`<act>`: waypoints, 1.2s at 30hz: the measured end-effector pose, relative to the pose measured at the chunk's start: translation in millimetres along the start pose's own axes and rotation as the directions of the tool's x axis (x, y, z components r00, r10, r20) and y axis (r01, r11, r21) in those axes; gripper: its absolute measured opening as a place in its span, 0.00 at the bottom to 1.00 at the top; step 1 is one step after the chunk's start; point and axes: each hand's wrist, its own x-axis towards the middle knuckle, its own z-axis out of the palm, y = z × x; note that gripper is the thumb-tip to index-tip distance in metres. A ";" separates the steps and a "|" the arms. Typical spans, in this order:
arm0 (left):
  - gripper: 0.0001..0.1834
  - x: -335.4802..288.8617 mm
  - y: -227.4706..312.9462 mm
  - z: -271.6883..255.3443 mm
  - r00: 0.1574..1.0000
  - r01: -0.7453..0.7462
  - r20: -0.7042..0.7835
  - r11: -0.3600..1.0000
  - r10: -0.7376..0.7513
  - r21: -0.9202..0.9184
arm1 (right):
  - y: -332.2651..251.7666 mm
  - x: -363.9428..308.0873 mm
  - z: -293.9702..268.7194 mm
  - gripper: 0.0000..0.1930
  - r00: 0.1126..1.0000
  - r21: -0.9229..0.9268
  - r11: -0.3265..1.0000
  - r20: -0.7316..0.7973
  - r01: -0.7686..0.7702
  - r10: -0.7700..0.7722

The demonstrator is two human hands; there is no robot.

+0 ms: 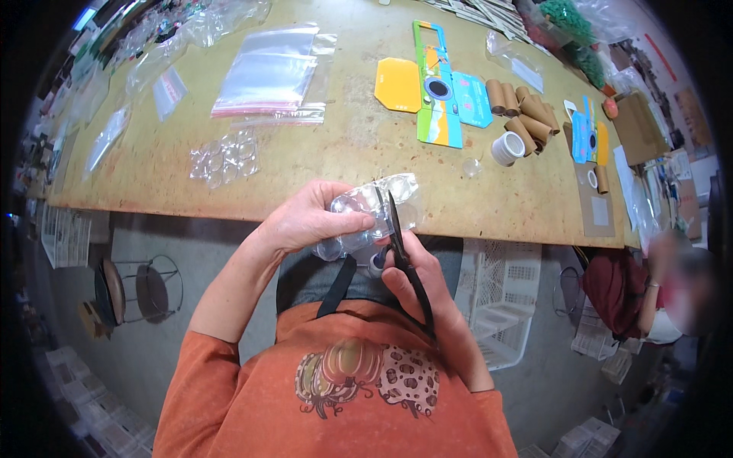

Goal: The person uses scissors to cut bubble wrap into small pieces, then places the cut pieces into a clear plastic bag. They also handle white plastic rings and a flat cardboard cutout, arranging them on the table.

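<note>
My left hand (305, 217) pinches a clear plastic sheet (347, 243) of round moulded domes between thumb and fingers, just off the table's front edge. Wrapped round a pair of black scissors (403, 256), my right hand (427, 278) is close beside it. The scissor blades are parted and straddle the sheet near its right end, pointing away from me. Glare on the plastic hides the exact cut line. A similar clear domed sheet (223, 159) lies on the table to the left, and a small clear round piece (473, 167) lies to the right.
Zip bags (267, 72) are stacked at the back left. A colourful unfolded card (439, 88) lies at centre, left of brown cardboard tubes (538, 114) and a white roll (508, 149). White crates (500, 298) stand below the table. Another person (622, 294) sits at right.
</note>
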 end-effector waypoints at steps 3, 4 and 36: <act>0.10 2.2 -2.1 -1.3 1.000 -0.008 -0.019 1.000 0.009 0.022 | -3.6 -0.3 -0.6 0.28 0.998 0.031 0.998 0.005 -0.057 0.056; 0.10 2.7 -2.7 -1.4 1.000 -0.009 -0.027 1.000 0.009 0.028 | -4.1 -0.9 -0.1 0.28 0.998 0.048 0.996 0.001 -0.070 0.070; 0.11 18.9 20.0 -19.3 0.998 -0.053 0.022 0.999 0.053 0.002 | -30.0 37.1 -7.3 0.28 0.983 0.149 0.972 0.055 -0.183 0.177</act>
